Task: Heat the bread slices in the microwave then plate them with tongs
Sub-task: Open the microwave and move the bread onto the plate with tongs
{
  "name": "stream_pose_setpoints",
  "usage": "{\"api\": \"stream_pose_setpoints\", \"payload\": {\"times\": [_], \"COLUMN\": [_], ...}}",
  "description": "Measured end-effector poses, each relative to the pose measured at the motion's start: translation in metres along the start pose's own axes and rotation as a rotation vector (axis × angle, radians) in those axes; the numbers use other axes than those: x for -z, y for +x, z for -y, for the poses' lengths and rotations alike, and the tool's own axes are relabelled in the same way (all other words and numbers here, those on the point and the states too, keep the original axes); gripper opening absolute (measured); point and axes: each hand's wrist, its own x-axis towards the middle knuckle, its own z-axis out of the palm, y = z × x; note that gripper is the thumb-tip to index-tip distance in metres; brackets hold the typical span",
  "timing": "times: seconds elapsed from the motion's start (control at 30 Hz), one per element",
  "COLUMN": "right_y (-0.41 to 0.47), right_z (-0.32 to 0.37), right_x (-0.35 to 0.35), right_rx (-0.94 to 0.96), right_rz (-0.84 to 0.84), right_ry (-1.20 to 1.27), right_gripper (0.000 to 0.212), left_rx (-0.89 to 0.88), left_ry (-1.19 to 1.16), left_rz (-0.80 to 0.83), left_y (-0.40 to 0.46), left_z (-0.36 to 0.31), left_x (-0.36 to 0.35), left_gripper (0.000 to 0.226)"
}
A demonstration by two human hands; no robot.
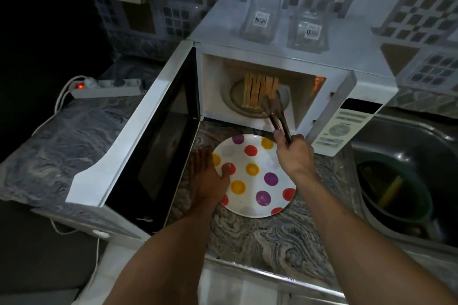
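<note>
**Tongs reach the bread inside the open microwave**

Two bare forearms come up from the bottom edge over a marbled counter [267, 238]. Left hand [208, 178] lies flat at the left rim of a white plate [250, 210] with red, yellow and purple dots, fingers straight and close together on the counter beside the rim, thumb resting on the plate. Right hand [293, 153] hangs above the plate's far right edge, fingers and thumb curled round the near end of dark tongs [276, 114].

Their long axis runs from that hand away and slightly left, through the door opening, tips at the right end of the bread slices [260, 91]. Whether the tips pinch a slice or only touch it is hard to tell. Those slices stand on edge in a row on the round tray [235, 99] inside the white microwave [359, 96]; the row runs left to right.

Its door [138, 136] swings wide to the left, the dark window facing the plate, just beside the left hand. Two clear containers [262, 17] with barcode labels stand on top of the oven. A power strip [109, 88] with a red light lies on the counter, far left. A steel sink [406, 136] on the right holds a dark bowl [396, 188].
</note>
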Motion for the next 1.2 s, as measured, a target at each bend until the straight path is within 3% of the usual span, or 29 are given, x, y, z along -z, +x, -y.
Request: {"api": "stream_pose_setpoints", "payload": {"times": [0.43, 0.9, 1.2], "right_y": [0.035, 0.039, 0.041], "right_z": [0.031, 0.035, 0.034], "right_x": [-0.017, -0.023, -0.023], "right_rx": [-0.048, -0.036, -0.049], "right_rz": [-0.066, -0.098, -0.118], "right_ry": [-0.169, -0.172, -0.132], "right_gripper": [0.057, 0.056, 0.053], "left_rx": [0.023, 0.035, 0.077], "left_ry": [-0.059, -0.068, -0.082], "left_rz": [-0.045, -0.017, -0.003], "left_y": [0.002, 0.001, 0.000], "left_z": [0.001, 0.001, -0.001], "left_x": [-0.005, -0.002, -0.001], "left_gripper": [0.081, 0.080, 0.091]}}
